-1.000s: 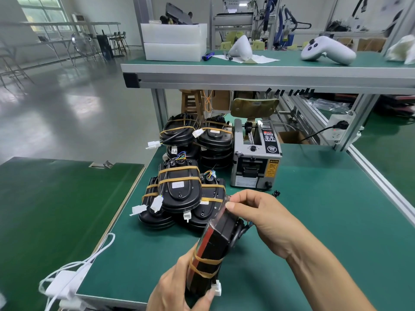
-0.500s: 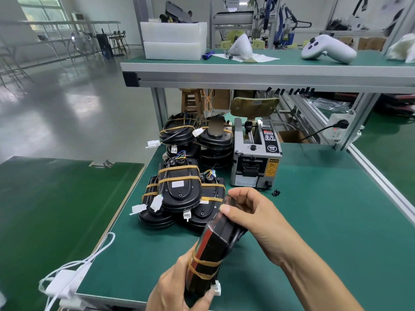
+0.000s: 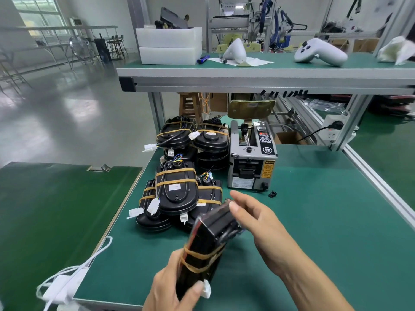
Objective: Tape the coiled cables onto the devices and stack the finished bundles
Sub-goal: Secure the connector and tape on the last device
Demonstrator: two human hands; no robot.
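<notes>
Although it is held on edge above the front of the table [image 3: 325, 221], the device [image 3: 207, 241] looks like a hard plastic shell with a glossy face, so I judge it stiff, rather light, and a little slippery. 2 strips of tape [image 3: 202, 258] cross its lower half, and a white plug [image 3: 206, 291] sticks out at the bottom. The cable [image 3: 229, 234] bulges on the right side of it; this part is soft and can spring loose, so a good hold is on the rigid edges, not on the wires or the plug.

The left hand [image 3: 173, 286] grasps the lower end, thumb over the front near the plug. The right hand [image 3: 253, 218] is at the upper end, the thumb pressing the top edge; the other fingers are behind and I cannot tell if they curl fully around it.

Just behind the device lies the stack [image 3: 177, 191] of finished bundles, with more bundles further back. The dispenser [image 3: 251, 162] stands to the right of them, and near it a small black clip [image 3: 272, 194] lies on the mat.
</notes>
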